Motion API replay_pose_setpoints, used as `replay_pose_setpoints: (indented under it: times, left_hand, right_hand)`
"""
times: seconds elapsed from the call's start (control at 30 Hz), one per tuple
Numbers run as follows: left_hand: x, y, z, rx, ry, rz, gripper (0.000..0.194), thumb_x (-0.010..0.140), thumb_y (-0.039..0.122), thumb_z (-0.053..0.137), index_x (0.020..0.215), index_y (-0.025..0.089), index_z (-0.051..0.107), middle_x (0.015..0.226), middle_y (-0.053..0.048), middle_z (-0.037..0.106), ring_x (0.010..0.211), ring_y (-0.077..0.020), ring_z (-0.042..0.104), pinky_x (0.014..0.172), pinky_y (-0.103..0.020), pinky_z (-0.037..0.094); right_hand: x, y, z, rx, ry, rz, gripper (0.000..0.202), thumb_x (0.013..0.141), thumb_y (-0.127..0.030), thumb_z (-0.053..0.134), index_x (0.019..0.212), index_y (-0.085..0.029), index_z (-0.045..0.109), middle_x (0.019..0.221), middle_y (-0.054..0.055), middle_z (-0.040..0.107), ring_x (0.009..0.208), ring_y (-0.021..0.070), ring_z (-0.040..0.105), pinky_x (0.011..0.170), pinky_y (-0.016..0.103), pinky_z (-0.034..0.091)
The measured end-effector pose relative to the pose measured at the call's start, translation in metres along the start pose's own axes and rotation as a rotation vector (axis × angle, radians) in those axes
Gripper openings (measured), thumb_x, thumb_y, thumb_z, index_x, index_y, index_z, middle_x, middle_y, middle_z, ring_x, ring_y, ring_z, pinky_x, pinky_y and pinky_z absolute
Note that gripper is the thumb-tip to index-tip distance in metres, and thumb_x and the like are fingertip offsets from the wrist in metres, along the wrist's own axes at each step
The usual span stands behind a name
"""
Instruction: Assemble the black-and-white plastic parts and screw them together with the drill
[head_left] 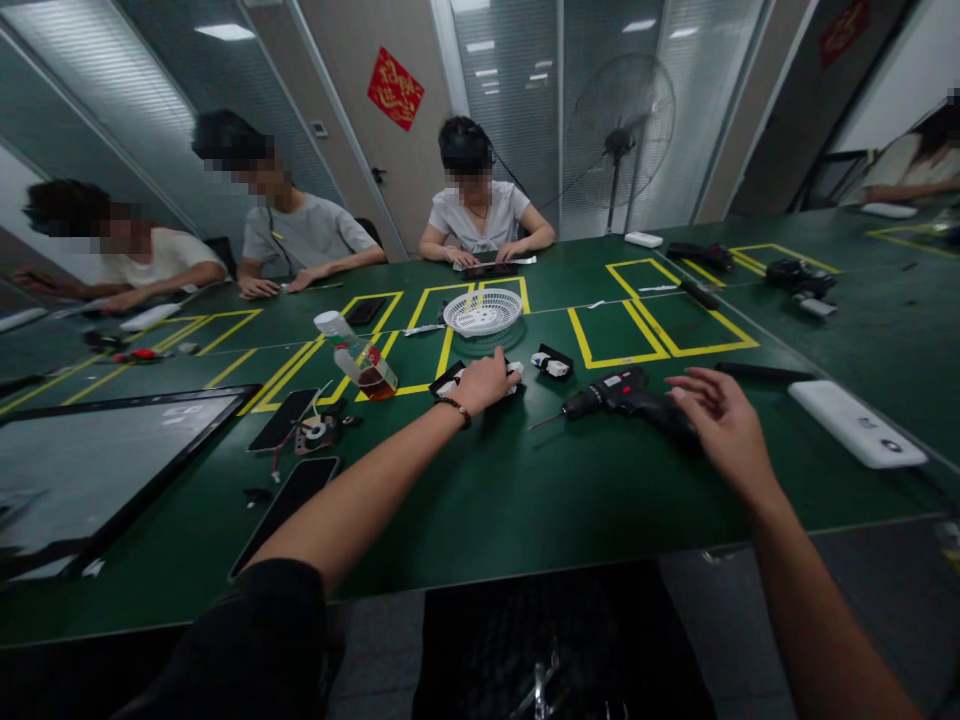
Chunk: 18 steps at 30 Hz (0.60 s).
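Right hand (726, 432), drill (621, 390) beside fingertips (681, 382)

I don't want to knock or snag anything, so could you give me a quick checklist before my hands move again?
1. Drill lying on the table: ok, on its side.
2. Bit fitted: ok, a thin one is in the chuck.
3. Bit apart from the left hand: ok, a gap shows between them.
4. Right hand off the drill: cannot tell; it is right by the handle, and contact is unclear.
5. Left hand's grip on the small black piece: cannot tell; the hand hides it.
6. Bottle capped: ok, the white cap is on.
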<state>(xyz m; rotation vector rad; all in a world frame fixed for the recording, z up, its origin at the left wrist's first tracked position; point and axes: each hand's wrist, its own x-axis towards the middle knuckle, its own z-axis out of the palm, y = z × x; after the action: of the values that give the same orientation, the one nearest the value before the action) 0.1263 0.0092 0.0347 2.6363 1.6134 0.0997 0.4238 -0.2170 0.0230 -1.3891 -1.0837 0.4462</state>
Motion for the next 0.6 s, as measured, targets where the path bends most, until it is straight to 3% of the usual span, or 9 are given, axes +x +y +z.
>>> replay_pose_setpoints:
  times: [0.13, 0.33, 0.43, 0.6]
  left_hand:
    - [0.013, 0.013, -0.002, 0.085, -0.018, -0.003, 0.066, 0.094, 0.055, 0.044, 0.140, 0.007, 0.044, 0.112, -0.027, 0.067, 0.106, -0.0378, 0.065, 0.088, -0.043, 0.046]
    - [0.019, 0.020, -0.012, 0.101, -0.035, -0.040, 0.078, 0.090, 0.068, 0.040, 0.138, 0.007, 0.047, 0.114, -0.027, 0.067, 0.105, -0.0385, 0.065, 0.088, -0.045, 0.047]
    - [0.018, 0.011, -0.022, 0.077, -0.002, -0.044, 0.086, 0.088, 0.076, 0.033, 0.138, 0.007, 0.049, 0.114, -0.028, 0.067, 0.104, -0.0393, 0.065, 0.087, -0.046, 0.047]
    - [0.006, -0.023, -0.033, 0.062, 0.080, -0.096, 0.082, 0.088, 0.074, 0.034, 0.136, 0.010, 0.054, 0.113, -0.025, 0.068, 0.102, -0.0389, 0.065, 0.086, -0.046, 0.048]
  right_hand:
    - [-0.020, 0.021, -0.039, -0.042, 0.108, 0.027, 0.044, 0.088, -0.039, 0.071, 0.125, -0.022, 0.054, 0.117, 0.012, 0.070, 0.102, 0.0241, 0.069, 0.095, 0.047, 0.054]
    - [-0.020, 0.031, -0.048, -0.159, 0.109, -0.026, 0.052, 0.085, -0.039, 0.073, 0.129, -0.021, 0.053, 0.119, 0.012, 0.069, 0.100, 0.0251, 0.069, 0.091, 0.047, 0.056]
    - [-0.011, 0.031, -0.047, -0.307, 0.078, -0.046, 0.050, 0.085, -0.041, 0.072, 0.128, -0.021, 0.056, 0.119, 0.012, 0.069, 0.101, 0.0264, 0.068, 0.091, 0.048, 0.056]
    - [0.000, 0.025, -0.044, -0.485, 0.053, -0.079, 0.042, 0.088, -0.041, 0.067, 0.123, -0.019, 0.061, 0.117, 0.012, 0.069, 0.098, 0.0279, 0.068, 0.087, 0.046, 0.055]
